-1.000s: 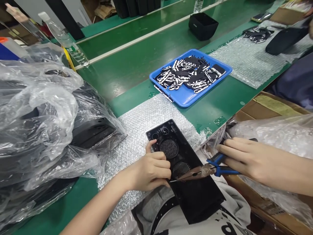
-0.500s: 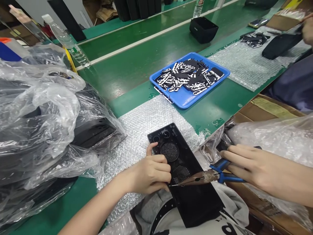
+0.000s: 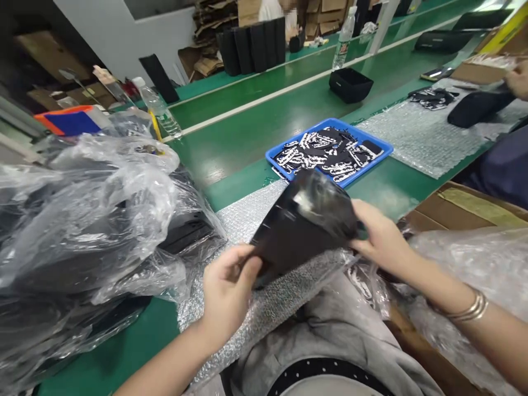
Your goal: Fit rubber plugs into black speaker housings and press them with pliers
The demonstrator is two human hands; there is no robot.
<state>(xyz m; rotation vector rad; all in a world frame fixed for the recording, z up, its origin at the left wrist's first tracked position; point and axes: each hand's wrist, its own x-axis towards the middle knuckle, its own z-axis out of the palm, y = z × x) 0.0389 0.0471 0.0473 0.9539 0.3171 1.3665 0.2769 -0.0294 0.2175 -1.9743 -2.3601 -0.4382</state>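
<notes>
A black plastic casing (image 3: pixel 303 228), blurred by motion, is held up above the bubble wrap, tilted, with its glossy end toward the tray. My left hand (image 3: pixel 231 286) pinches its near left end between thumb and fingers. At the right end my right hand (image 3: pixel 373 231) grips the casing, its fingertips partly hidden behind it. Beneath lies a sheet of silvery bubble wrap (image 3: pixel 231 220). Just beyond the casing is a blue tray (image 3: pixel 385 155) of black-and-white pieces (image 3: pixel 325 151), its front edge partly covered by the casing. The pliers are not in view.
Plastic-wrapped black parts (image 3: pixel 124 231) pile up on the left, with a water bottle (image 3: pixel 159 110) behind. Farther back on the green table (image 3: pixel 231 143) stands an open black box (image 3: pixel 350 86). At the right, a co-worker's hand (image 3: pixel 517 80) holds a dark part.
The casing has been lifted and turned so that its grille side no longer shows. My right hand has let go of the pliers and taken hold of the casing. The camera view has shifted.
</notes>
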